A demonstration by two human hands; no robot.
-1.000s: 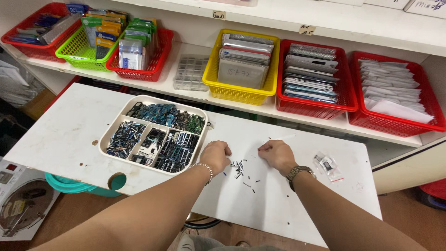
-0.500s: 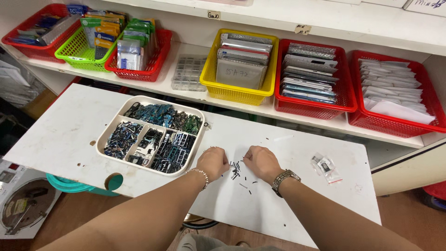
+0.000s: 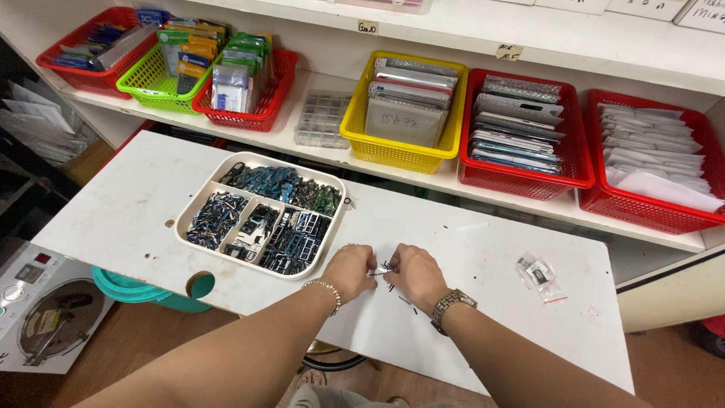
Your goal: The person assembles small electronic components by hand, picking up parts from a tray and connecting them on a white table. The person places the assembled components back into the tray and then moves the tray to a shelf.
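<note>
- Hands together over the white surface (image 3: pixel 483 249): left hand (image 3: pixel 349 270) and right hand (image 3: pixel 414 273) pinching a cluster of small dark parts (image 3: pixel 385 269).
- Gathering looks underway; stray bits (image 3: pixel 408 302) beside call for fine fingertip pinches.

small dark metal parts (image 3: pixel 385 269) lie bunched on the white bench (image 3: pixel 483 257), pinched between both hands; a few strays (image 3: pixel 408 302) lie just beside them.

left hand (image 3: pixel 349 269), right hand (image 3: pixel 414 273), small parts (image 3: pixel 386 269)

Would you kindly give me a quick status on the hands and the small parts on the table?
Left hand and right hand together, pinching small dark parts. Divided tray just left of them. Small clear bag off to the right, apart.
</note>
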